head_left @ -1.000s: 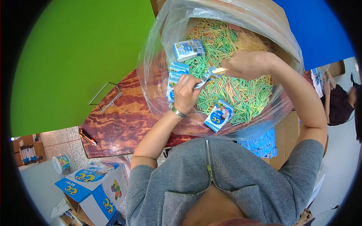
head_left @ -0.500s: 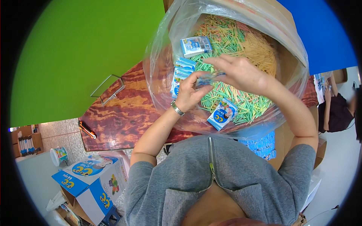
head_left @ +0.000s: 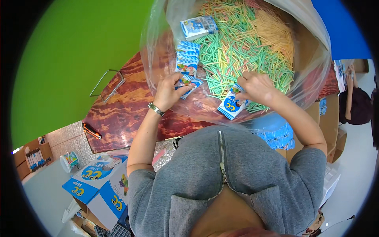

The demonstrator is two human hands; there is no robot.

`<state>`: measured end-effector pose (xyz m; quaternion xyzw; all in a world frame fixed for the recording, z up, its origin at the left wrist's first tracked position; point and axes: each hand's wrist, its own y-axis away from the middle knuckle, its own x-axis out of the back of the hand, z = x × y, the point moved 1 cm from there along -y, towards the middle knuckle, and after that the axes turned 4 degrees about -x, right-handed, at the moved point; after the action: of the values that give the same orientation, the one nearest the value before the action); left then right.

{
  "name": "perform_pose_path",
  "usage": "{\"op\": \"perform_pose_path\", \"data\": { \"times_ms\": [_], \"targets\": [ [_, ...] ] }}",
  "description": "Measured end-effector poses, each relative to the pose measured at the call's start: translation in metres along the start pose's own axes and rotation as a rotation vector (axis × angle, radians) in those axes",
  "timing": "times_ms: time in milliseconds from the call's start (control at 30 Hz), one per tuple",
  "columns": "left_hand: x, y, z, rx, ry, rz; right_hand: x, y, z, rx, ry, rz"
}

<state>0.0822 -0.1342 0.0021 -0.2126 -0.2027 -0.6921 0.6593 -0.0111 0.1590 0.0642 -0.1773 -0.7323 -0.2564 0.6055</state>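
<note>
My left hand (head_left: 167,93), with a metal watch at its wrist, pinches a small blue-and-white snack packet (head_left: 191,83) between thumb and fingers. That packet lies at the near end of an overlapping row of like packets (head_left: 187,59). My right hand (head_left: 258,87) has its fingers closed on the upper end of another snack packet (head_left: 229,106), which rests at the near edge of a heap of thin green, yellow, pink and orange candy sticks (head_left: 237,55). A further packet (head_left: 198,27) lies on the sticks at the far left. Clear plastic sheeting (head_left: 156,43) surrounds the heap.
A bent metal wire stand (head_left: 108,85) and an orange-and-black cutter (head_left: 92,131) lie on the red-brown table (head_left: 118,122). At lower left stands a blue-and-white carton (head_left: 98,189). Blue packets (head_left: 278,137) lie below the table's near edge. Another person (head_left: 355,102) is at far right.
My hands have moved apart. The left has brought a packet to the near end of the row; the right has come down onto the packet at the heap's near edge.
</note>
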Motion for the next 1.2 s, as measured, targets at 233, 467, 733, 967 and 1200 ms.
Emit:
{"op": "perform_pose_path", "data": {
  "times_ms": [233, 467, 733, 967, 1200],
  "targets": [
    [-0.012, -0.007, 0.01, -0.174, -0.453, 0.26, -0.029, 0.011, 0.013, -0.08, -0.094, 0.046],
    [-0.043, -0.016, 0.067, -0.514, -0.291, 0.282, 0.006, 0.012, 0.013, 0.083, 0.094, 0.237],
    [-0.075, -0.036, 0.067, -0.088, 0.427, -0.151, 0.032, -0.008, 0.009, -0.024, -0.5, 0.298],
    [-0.082, -0.051, 0.062, -0.087, 0.543, 0.03, 0.045, -0.016, 0.021, 0.094, -0.642, 0.301],
    [-0.077, -0.052, 0.063, -0.046, 0.495, 0.066, 0.072, -0.067, 0.12, -0.227, -0.452, 0.227]
  ]
}}
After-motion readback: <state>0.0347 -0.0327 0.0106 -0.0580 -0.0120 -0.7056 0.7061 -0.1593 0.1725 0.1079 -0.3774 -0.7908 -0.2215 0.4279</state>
